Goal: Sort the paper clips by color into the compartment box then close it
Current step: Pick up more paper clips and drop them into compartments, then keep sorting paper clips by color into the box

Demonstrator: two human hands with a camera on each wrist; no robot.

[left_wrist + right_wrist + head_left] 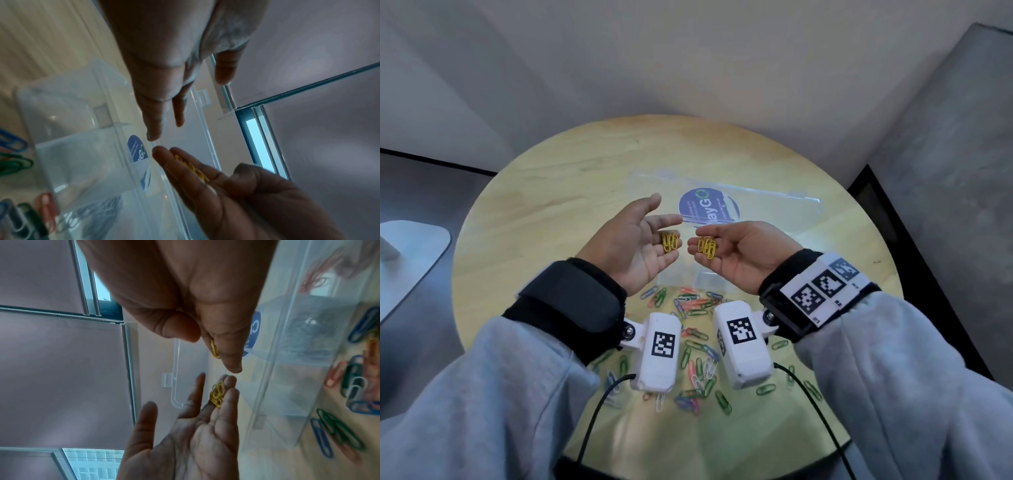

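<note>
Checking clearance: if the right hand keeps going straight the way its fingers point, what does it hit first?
Most likely the left hand: the right hand points leftward at its fingertips across a small gap. Both carry yellow paper clips on open fingers. Depth is uncertain, so it could pass just beside.

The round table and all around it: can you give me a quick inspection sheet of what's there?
Surface: round wooden table.
Job's things: clear compartment box, lid open; yellow clips on the left hand and right hand; mixed clips loose on the table.
Clutter: nothing seen.
Hands: both palm-up, fingers relaxed.
Cables: black cable from each wrist camera.
Surroundings: grey floor, white chair.
</note>
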